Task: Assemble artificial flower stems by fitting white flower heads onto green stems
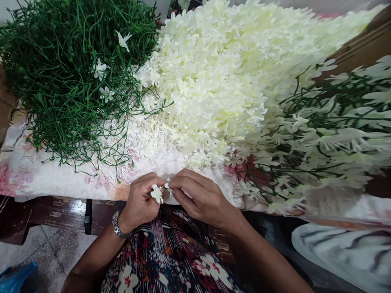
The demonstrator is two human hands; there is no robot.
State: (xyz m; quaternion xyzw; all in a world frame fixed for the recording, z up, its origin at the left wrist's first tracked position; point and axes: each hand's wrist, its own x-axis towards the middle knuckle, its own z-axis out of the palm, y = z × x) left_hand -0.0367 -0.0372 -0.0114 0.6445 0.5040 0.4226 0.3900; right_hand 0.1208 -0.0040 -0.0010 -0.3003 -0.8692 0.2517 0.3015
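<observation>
Close together at the table's near edge, both my hands work with small white artificial flowers. My left hand, with a metal watch on the wrist, is closed in a fist, and a white artificial flower sticks out of it. Most of whatever stem it grips is hidden inside the fist. Thumb and fingertips of my right hand pinch a second, smaller-looking white artificial flower just beside the first. Beyond my hands lie thin white stamen-like strands on the flowered tablecloth.
A tall heap of green plastic stems stands at the left. Loose white blossoms form a large pile in the middle. Assembled flower sprays lie at the right by a cardboard box. Striped cloth sits lower right.
</observation>
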